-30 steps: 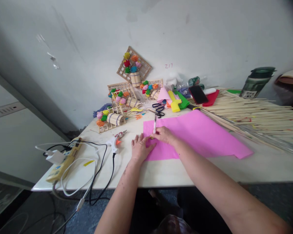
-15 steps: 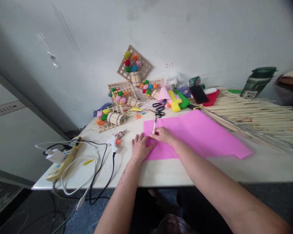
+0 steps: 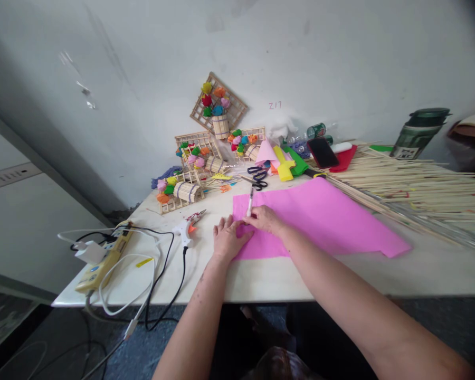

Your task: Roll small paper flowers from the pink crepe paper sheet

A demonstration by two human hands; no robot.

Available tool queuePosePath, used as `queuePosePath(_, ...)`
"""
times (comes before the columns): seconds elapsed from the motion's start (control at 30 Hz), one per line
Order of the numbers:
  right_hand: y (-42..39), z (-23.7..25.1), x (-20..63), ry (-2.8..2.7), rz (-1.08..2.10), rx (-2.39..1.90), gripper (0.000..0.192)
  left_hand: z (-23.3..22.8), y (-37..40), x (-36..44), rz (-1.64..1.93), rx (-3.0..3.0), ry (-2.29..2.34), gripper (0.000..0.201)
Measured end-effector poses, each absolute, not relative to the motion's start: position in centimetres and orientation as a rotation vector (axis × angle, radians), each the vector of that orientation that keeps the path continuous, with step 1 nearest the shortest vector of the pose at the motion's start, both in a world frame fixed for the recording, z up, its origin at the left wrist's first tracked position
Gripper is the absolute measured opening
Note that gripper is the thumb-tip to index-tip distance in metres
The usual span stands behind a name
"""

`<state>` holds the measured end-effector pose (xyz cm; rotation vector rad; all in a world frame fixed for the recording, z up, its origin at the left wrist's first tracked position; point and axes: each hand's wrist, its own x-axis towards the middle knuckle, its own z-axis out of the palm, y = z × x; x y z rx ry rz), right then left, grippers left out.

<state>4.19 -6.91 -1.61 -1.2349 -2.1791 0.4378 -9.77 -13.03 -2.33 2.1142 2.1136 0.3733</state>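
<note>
A large pink paper sheet lies flat on the white table. My left hand presses flat on the sheet's left edge, fingers spread. My right hand grips a white pen upright, its tip on the pink paper just beyond my left fingertips. The two hands nearly touch.
A glue gun and a power strip with tangled cables lie at the left. Scissors, stick-and-flower crafts, folded coloured paper and a phone sit at the back. A pile of bamboo sticks covers the right side.
My right hand with the pen has slid slightly away from me along the sheet's left edge. My left hand stays pressed in place.
</note>
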Motion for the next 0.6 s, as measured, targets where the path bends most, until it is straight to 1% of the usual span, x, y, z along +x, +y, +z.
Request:
queuePosePath(0.17,-6.8,-1.7,4.3,-2.131,0.494,-1.228,0.024,-2.4,-13.0,-9.8,0.408,2.119,2.106,0.052)
queuePosePath(0.37,-6.3,-2.4,4.2,-2.13,0.443,-1.225,0.032,-2.7,-12.8,-9.9,0.44,2.139,2.101,0.052)
queuePosePath(0.6,-5.9,-3.0,4.1,-2.127,0.403,-1.21,0.033,-2.9,-12.7,-9.9,0.419,2.125,2.12,0.049)
